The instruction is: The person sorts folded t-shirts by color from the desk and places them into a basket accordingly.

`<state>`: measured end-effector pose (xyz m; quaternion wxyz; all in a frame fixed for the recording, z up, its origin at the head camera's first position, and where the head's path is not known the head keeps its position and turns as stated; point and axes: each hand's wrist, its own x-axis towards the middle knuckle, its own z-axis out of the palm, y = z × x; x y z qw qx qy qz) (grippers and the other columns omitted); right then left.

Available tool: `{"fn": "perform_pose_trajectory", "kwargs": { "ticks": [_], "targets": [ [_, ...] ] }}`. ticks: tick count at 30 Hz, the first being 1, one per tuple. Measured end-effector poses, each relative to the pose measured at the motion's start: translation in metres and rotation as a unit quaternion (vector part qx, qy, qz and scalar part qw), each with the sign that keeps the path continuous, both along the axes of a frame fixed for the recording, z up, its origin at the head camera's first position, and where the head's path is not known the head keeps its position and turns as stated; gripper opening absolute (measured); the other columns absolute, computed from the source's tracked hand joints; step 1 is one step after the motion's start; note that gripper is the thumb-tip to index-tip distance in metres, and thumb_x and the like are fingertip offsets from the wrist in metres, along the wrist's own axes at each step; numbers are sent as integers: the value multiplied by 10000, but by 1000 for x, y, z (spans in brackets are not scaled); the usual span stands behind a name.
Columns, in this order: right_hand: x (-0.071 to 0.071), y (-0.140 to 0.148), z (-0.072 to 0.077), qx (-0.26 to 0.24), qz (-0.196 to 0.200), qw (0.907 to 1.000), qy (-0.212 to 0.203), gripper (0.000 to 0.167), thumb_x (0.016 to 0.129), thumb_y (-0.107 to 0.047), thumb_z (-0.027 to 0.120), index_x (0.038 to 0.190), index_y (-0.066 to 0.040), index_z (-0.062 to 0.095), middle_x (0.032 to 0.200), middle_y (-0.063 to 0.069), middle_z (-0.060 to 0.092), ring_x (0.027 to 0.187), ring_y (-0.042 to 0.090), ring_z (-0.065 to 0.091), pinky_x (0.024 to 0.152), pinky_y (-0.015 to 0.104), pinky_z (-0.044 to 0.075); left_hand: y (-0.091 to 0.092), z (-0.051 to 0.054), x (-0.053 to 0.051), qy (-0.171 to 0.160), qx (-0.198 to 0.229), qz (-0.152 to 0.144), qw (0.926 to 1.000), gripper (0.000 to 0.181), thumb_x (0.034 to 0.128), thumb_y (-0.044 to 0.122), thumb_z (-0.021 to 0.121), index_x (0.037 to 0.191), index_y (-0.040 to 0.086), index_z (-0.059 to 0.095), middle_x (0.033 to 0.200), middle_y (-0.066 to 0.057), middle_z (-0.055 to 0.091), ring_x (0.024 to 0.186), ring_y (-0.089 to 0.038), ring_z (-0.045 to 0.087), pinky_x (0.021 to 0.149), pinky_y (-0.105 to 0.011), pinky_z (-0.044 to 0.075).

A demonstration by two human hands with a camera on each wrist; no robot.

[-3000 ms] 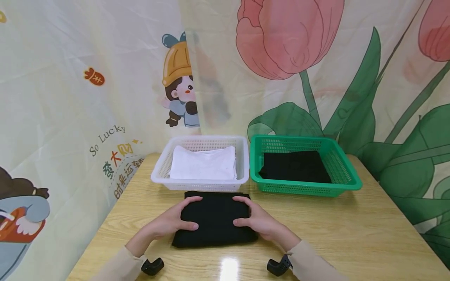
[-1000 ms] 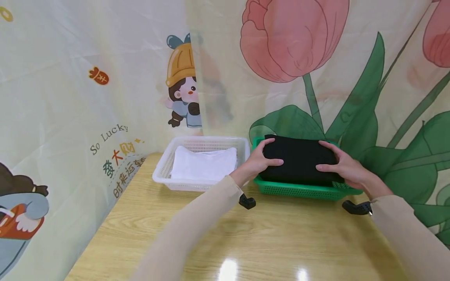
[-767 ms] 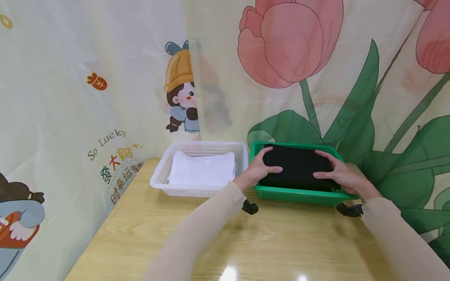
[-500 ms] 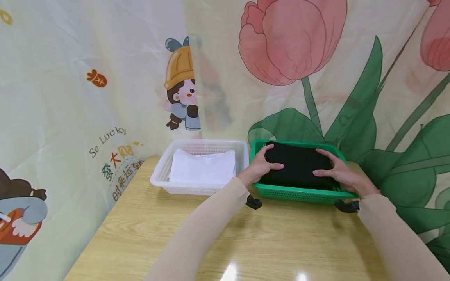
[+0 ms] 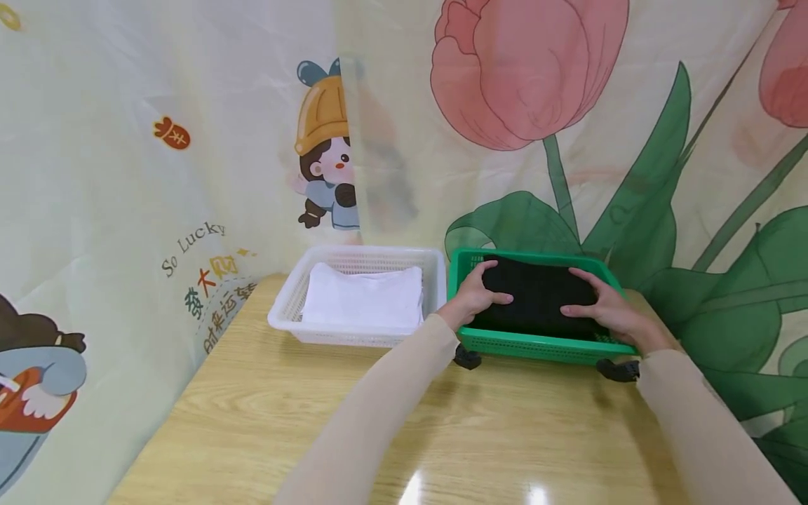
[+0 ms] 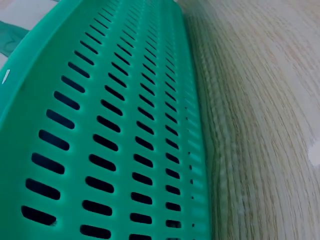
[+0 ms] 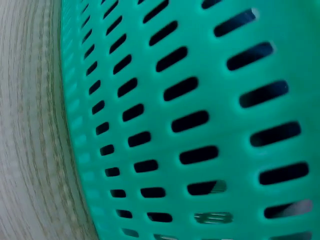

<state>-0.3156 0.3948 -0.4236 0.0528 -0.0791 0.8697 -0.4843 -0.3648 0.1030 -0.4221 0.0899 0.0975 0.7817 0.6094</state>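
Note:
A folded black cloth [image 5: 536, 298] lies in the green basket [image 5: 536, 344], covering most of what is under it. My left hand [image 5: 475, 291] holds its left end, thumb on top and fingers over the far left edge. At the opposite end my right hand [image 5: 606, 308] grips the cloth the same way. Both wrist views look at the slotted outside wall of the green basket [image 6: 115, 120], so neither hand shows there.
A white basket [image 5: 360, 337] with a folded white cloth [image 5: 362, 298] stands just left of the green one. Both are on the wooden table [image 5: 265, 421], near a printed curtain [image 5: 391, 140] at the back.
From the table in front of the white basket, both hands have carried the black cloth right and back into the green basket. Lately it sank lower, and the left hand shifted slightly right.

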Motion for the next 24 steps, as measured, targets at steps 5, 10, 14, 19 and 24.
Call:
{"fn": "perform_pose_trajectory", "kwargs": {
  "ticks": [5, 10, 14, 19, 24],
  "targets": [
    [-3, -1, -2, 138, -28, 9999, 26, 1054, 969, -219, 812, 1723, -149, 80, 1740, 293, -100, 1564, 585, -59, 1140, 842, 114, 0, 2, 2, -142, 32, 121, 9998, 815, 868, 62, 886, 1554, 286, 508, 1635, -48, 455, 1424, -304, 496, 1148, -507, 466],
    [-5, -1, -3, 330, 20, 9994, -40, 1072, 964, -246, 819, 1726, -161, 70, 1729, 323, -85, 1554, 604, -28, 1138, 833, 157, 2, 1, 0, -289, -12, 234, 9993, 823, 855, 47, 892, 1548, 284, 515, 1624, -55, 468, 1412, -314, 510, 1135, -513, 475],
    [-4, -3, -4, 411, 55, 9991, -72, 1079, 961, -269, 823, 1726, -157, 71, 1728, 328, -72, 1553, 607, -17, 1138, 829, 169, 4, -3, -4, -453, -176, 290, 9984, 830, 860, 48, 888, 1548, 319, 509, 1628, -26, 466, 1421, -292, 509, 1137, -497, 478],
    [-3, -6, -3, 532, 54, 9986, -18, 1079, 953, -283, 831, 1723, -138, 89, 1727, 333, -37, 1550, 611, 14, 1137, 827, 181, 5, -4, -7, -596, -287, 311, 9973, 840, 859, 43, 888, 1543, 349, 508, 1623, 1, 474, 1421, -267, 515, 1142, -473, 477],
    [-1, -8, -3, 627, 49, 9980, -30, 1064, 952, -274, 832, 1718, -121, 110, 1719, 351, -9, 1545, 617, 30, 1140, 826, 178, 3, -5, -6, -613, -317, 273, 9972, 824, 861, 17, 878, 1535, 333, 523, 1614, -14, 483, 1410, -273, 523, 1127, -475, 488]
  ]
}}
